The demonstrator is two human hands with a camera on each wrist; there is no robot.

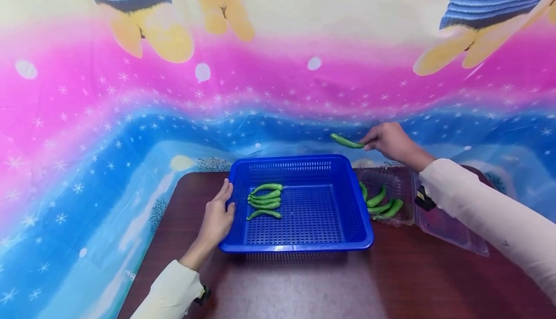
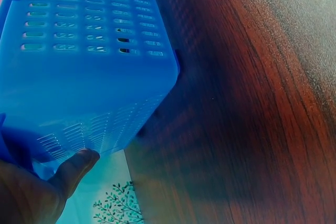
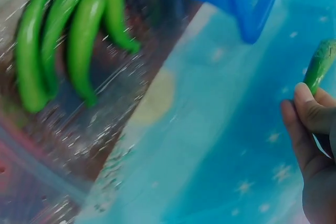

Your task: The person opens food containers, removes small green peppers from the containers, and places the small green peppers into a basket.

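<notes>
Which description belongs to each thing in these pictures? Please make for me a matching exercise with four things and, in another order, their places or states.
Things:
1. Basket
2. Plastic container
3. Left hand
4. Right hand

Descriptions:
A. Pinches one green pepper in the air
B. Blue, with slotted walls
C. Touches the basket at its left side
D. Clear, with its lid open

Right pairs: 1-B, 2-D, 3-C, 4-A
</notes>
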